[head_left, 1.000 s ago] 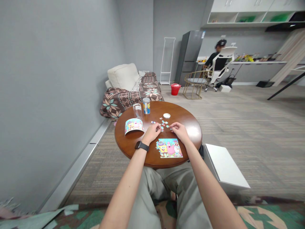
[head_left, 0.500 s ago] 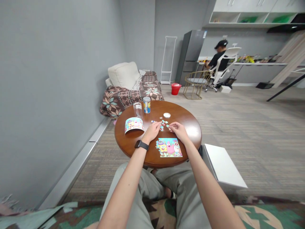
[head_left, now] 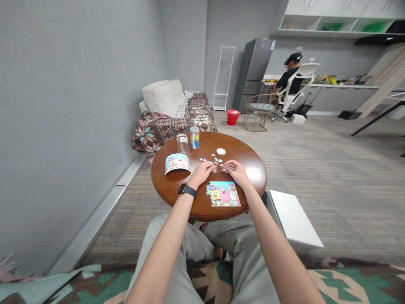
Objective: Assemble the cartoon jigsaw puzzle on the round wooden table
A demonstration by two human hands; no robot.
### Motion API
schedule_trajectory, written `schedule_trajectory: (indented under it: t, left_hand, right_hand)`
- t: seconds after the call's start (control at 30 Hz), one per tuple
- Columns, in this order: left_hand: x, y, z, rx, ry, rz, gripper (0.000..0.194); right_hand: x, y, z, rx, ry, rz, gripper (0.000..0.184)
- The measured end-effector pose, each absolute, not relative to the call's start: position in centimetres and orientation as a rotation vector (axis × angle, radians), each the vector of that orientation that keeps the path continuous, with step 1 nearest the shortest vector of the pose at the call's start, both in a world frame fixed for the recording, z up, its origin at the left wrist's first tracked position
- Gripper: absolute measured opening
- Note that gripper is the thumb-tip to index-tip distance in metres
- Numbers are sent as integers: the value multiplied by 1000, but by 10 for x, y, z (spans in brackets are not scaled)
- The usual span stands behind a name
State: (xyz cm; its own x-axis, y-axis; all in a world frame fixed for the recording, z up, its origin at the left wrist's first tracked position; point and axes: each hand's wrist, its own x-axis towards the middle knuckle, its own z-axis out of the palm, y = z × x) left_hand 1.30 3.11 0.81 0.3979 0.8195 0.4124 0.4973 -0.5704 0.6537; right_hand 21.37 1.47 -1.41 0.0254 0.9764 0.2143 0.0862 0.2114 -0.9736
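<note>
My left hand (head_left: pixel 203 172), with a black watch on its wrist, has its fingers pressed together at the left side of a loose pile of puzzle pieces (head_left: pixel 218 161). What lies between those fingertips is too small to make out. Across from it, my right hand (head_left: pixel 236 172) pinches a small puzzle piece (head_left: pixel 223 169) at the pile's right edge. Closer to me lies a partly joined cartoon puzzle (head_left: pixel 225 194), flat on the table, with knobbed edges showing on its left. A curved picture sheet (head_left: pixel 177 163) of the same cartoon stands left of my left hand.
The round brown table (head_left: pixel 171 192) also carries a clear glass (head_left: pixel 182 144), a tin can (head_left: pixel 194 138) and a round lid (head_left: pixel 221 151). A white box (head_left: pixel 294 217) stands right of the table. Farther back are a covered sofa (head_left: pixel 177 120), a red bin (head_left: pixel 233 117) and a seated person (head_left: pixel 291 78).
My right fingers have shifted slightly at the edge of the pile, and my left fingertips have moved a little. The camera view has tilted slightly; the joined puzzle looks the same.
</note>
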Motion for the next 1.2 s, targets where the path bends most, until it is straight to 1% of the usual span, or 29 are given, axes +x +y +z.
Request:
schedule_trajectory:
  t: [0.07,0.1,0.2,0.37,0.63,0.8,0.97,1.07,1.2]
  left_hand:
    - [13,31,9,2231,1132,1019,23]
    - [13,31,9,2224,1125,1021,22]
    - [13,31,8,2143,1096,1017,14]
    - [13,33,5,2120,1086,1014,7]
    - [13,36,1,2159,1110,1089,12]
    - [13,34,5,2205,1096,1083,10]
    - [12,34,5,2207,1108,1081,8]
    - [12,36,0,2195,1121,1107,13]
    - [12,38,-4,2186,1134,1134,21]
  right_hand:
    - [213,16,-15,-1131,-1327,972,23]
    - [213,17,-16,-1132,-1321,964,25]
    - [214,17,-16,-1149,-1328,949,29]
    - [217,18,-16,-1199,-1385,896,25]
    - [217,18,-16,-1236,-1376,817,22]
    - [215,17,-15,-1198,-1305,866,28]
    - [214,17,-13,-1177,-1345,855,30]
    - [213,17,-13,-1178,-1345,856,31]
    - [213,18,-15,-1180,-1324,936,33]
